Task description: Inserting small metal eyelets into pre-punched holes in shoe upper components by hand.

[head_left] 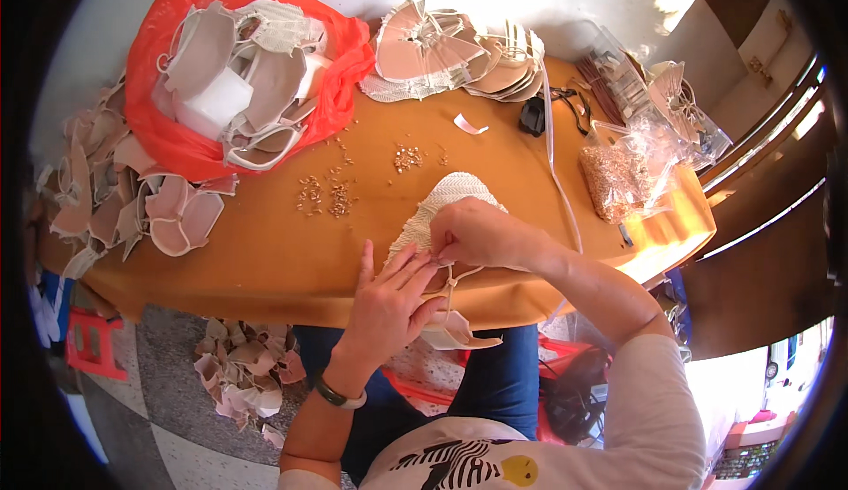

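Note:
A cream woven shoe upper (458,190) lies at the table's near edge, its thin straps and pale lining flap (459,331) hanging over the edge toward my lap. My left hand (393,300) holds the upper's near side, fingers laid along it and thumb beneath, by the straps. Over the upper, my right hand (477,234) is closed in a pinch, its fingertips meeting those of my left hand. Whatever sits in that pinch is hidden. Small gold-coloured pieces (408,159) lie loose in little heaps beyond the upper.
A red plastic bag (146,106) full of uppers stands back left, beside a pile of pinkish uppers (181,216). Stacked uppers (508,66) line the back. At right are a clear bag of gold pieces (614,177), a black object (533,116) and a pale cord (555,168).

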{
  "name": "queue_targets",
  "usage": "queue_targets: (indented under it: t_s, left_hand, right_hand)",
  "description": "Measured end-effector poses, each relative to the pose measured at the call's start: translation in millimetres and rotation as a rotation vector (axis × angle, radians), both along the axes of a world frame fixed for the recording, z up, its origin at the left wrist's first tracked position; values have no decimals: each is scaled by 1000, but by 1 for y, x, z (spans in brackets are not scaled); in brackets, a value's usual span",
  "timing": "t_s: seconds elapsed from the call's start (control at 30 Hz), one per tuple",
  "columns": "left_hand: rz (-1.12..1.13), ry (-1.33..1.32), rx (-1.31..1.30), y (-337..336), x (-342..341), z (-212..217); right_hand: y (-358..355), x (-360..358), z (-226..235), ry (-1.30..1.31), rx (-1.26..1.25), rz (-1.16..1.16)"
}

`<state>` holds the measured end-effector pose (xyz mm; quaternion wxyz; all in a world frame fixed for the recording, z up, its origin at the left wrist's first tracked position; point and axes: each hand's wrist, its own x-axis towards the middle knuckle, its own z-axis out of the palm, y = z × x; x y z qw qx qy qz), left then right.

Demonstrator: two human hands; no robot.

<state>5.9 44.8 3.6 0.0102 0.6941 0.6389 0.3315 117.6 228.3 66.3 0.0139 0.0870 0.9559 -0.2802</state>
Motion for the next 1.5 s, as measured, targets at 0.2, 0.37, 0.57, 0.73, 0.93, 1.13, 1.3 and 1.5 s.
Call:
queue_targets:
  t_s: [0.2, 0.37, 0.57, 0.73, 0.93, 1.13, 1.3, 1.5]
  left_hand:
    - [8, -1, -7, -1, 1, 4]
    - [-5, -15, 23, -1, 2, -4]
    - [32, -28, 180, -7, 20, 14]
    - [275, 37, -365, -2, 58, 3]
    - [66, -167, -132, -7, 34, 56]
    - [220, -663, 75, 23, -67, 182]
    - [554, -159, 460, 81, -232, 258]
    - [1046, 623, -160, 130, -352, 241]
  right_hand:
    - [9, -14, 9, -125, -42, 25]
    - [5, -13, 10, -186, -65, -32]
    - [5, -14, -3, -119, 85, -24]
    - [5, -9, -1, -127, 5, -43]
    - [21, 20, 39, 14, -348, -69]
    - [70, 39, 93, 497, -574, -337]
    - [113, 67, 104, 562, -572, -536]
    - [204, 69, 89, 703, -313, -736]
